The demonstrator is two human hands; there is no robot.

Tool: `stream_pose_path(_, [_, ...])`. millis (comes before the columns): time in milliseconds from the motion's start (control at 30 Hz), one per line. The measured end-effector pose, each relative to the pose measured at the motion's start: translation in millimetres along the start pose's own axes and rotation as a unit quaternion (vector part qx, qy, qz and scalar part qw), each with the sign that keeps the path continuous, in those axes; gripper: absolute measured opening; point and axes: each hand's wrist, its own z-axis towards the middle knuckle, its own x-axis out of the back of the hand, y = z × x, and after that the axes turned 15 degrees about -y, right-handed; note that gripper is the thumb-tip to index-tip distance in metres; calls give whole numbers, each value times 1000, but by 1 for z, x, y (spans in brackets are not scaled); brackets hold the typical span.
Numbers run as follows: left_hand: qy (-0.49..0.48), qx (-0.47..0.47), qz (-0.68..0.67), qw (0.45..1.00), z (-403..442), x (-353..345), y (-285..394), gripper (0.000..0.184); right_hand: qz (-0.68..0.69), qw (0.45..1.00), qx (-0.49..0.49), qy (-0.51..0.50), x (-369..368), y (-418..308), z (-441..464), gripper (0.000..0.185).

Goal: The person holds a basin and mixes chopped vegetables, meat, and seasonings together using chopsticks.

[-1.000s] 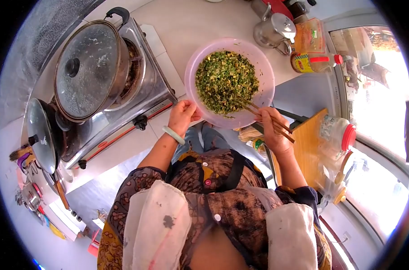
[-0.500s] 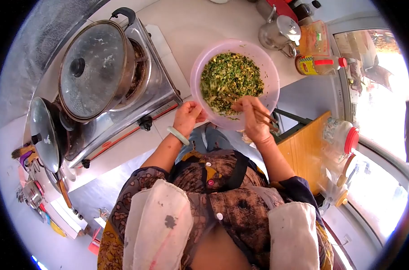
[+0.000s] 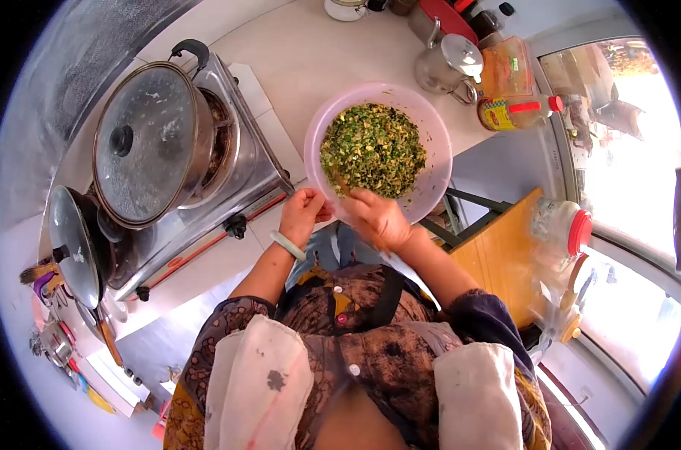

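Note:
A pale pink plastic bowl [image 3: 440, 150] holds a chopped green filling [image 3: 374, 146] flecked with yellow bits. My left hand [image 3: 304, 214], with a light bangle on its wrist, pinches the bowl's near left rim. Over the near edge of the bowl, my right hand [image 3: 376, 219] is closed around wooden chopsticks [image 3: 339, 180]. Their tips reach into the left near side of the filling; most of their length is hidden by the hand.
On the left, a large lidded pot [image 3: 149, 146] sits on a gas stove [image 3: 239, 161], beside a lidded wok [image 3: 74, 236]. A metal teapot [image 3: 449, 64] and a red-capped bottle [image 3: 514, 112] stand beyond the bowl. A wooden board [image 3: 498, 247] with jars is at right.
My right hand has swung left with the chopsticks, from the bowl's right near side toward my left hand. The filling has shifted, and the whole view has moved slightly.

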Motion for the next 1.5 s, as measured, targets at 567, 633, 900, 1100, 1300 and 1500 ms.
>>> stream_pose_path(567, [11, -3, -4, 1000, 0, -1, -2, 18, -16, 999, 2, 31, 11, -33, 8, 30])
stream_pose_path(633, [2, 2, -6, 1000, 0, 0, -2, 18, -44, 999, 1, 6, -7, -9, 20, 26])
stream_pose_path(900, [-4, 5, 10, 1000, 0, 4, -4, 17, -35, 989, -78, 121, 42, 6, -9, 18])
stream_pose_path(1100, [-7, -11, 0, 1000, 0, 4, -5, 19, 189, 947, -191, 178, 87, -25, -18, 16])
stream_pose_path(1300, [-6, -12, 12, 1000, 1, 5, -9, 19, 153, 953, -175, 196, 117, 73, 27, 23])
stream_pose_path(1500, [5, -14, -14, 1000, -2, 0, -5, 19, 348, 900, -243, 99, 97, 94, 82, 23])
